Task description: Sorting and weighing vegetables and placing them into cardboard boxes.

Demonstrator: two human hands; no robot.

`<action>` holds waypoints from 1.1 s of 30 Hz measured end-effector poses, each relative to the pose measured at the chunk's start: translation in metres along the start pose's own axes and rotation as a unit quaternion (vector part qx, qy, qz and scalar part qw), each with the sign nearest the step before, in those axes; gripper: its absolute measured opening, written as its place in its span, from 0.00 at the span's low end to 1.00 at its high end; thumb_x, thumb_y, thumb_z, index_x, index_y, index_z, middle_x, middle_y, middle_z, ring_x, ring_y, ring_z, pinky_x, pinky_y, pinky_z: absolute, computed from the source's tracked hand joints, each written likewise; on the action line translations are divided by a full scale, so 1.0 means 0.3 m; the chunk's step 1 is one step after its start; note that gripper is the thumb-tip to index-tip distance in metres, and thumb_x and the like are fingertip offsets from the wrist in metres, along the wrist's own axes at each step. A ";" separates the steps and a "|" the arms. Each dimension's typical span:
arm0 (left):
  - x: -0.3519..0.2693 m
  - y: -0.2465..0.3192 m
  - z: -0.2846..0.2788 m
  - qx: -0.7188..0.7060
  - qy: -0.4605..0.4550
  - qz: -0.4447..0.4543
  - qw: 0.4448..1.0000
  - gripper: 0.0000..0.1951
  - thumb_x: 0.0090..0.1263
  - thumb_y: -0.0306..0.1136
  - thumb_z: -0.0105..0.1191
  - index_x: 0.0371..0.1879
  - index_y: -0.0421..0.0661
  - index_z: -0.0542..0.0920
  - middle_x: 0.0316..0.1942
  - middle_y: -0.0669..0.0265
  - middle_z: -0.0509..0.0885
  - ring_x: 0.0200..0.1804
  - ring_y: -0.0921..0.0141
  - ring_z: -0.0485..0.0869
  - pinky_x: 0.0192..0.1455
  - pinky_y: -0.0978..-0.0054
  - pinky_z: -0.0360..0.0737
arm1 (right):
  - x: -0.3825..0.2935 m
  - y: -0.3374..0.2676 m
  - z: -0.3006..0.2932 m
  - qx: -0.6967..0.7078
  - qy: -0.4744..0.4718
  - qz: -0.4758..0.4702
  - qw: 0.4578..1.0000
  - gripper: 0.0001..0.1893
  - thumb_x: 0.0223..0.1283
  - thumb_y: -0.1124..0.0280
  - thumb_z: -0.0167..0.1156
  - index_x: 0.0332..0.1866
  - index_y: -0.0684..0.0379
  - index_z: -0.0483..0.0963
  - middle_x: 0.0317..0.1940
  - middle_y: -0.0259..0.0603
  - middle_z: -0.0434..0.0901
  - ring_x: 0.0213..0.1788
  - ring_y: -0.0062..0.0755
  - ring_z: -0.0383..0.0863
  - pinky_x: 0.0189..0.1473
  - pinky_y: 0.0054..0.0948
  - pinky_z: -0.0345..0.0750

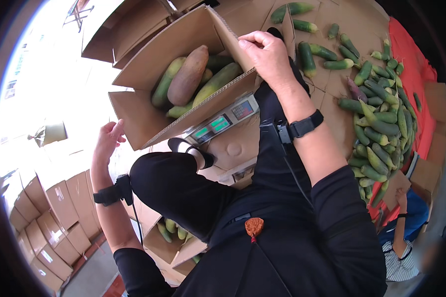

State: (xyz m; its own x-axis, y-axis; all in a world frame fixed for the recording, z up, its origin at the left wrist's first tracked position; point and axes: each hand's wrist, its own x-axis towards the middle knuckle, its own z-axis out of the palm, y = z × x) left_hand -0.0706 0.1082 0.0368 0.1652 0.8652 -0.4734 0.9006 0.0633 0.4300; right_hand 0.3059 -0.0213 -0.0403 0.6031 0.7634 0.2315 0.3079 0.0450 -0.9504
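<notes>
An open cardboard box (pixel 132 117) stands before me with its flaps raised. Inside lie several large green radishes (pixel 217 83) and one pinkish-brown root (pixel 187 76). My right hand (pixel 269 55) pinches the upper edge of the box's right flap between thumb and fingers. By the left flap's outer corner is my left hand (pixel 109 141), its fingers loosely curled and apart; whether they touch the cardboard is unclear. A digital scale (pixel 223 120) with lit green displays shows at the near side of the box.
Green radishes (pixel 383 122) are heaped on flattened cardboard at right, beside red cloth (pixel 409 92). Another person's arm (pixel 401 208) shows at lower right. Stacked cartons (pixel 48 237) stand at lower left. An open box of radishes (pixel 167 241) sits beside my leg.
</notes>
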 end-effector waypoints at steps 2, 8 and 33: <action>-0.010 0.011 -0.012 0.009 0.003 -0.002 1.000 0.20 0.67 0.49 0.49 0.26 0.42 0.77 0.20 0.69 0.76 0.24 0.77 0.77 0.28 0.79 0.71 | 0.000 -0.003 0.001 0.007 -0.004 0.014 1.000 0.08 0.52 0.68 0.60 0.33 0.62 0.79 0.29 0.44 0.79 0.31 0.33 0.80 0.36 0.27 0.74; -0.056 0.059 -0.043 -0.011 0.028 0.062 0.998 0.18 0.68 0.46 0.50 0.26 0.42 0.77 0.21 0.69 0.77 0.25 0.78 0.77 0.29 0.80 0.70 | -0.001 0.002 0.018 0.062 0.007 0.043 0.997 0.09 0.54 0.69 0.60 0.33 0.66 0.78 0.26 0.38 0.81 0.28 0.20 0.77 0.35 0.21 0.74; -0.071 -0.001 0.054 -0.251 0.228 0.044 0.940 0.17 0.66 0.48 0.52 0.28 0.45 0.78 0.15 0.71 0.76 0.22 0.79 0.78 0.30 0.81 0.76 | -0.006 0.006 -0.001 0.149 0.029 0.129 0.980 0.10 0.55 0.70 0.61 0.38 0.66 0.77 0.31 0.34 0.78 0.34 0.18 0.74 0.37 0.19 0.72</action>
State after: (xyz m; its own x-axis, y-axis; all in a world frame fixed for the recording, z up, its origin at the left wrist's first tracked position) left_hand -0.0680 0.0817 0.0342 -0.0626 0.9940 -0.0901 0.5696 0.1097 0.8146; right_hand 0.3054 -0.0227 -0.0423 0.6757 0.7369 -0.0215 -0.0838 0.0478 -0.9953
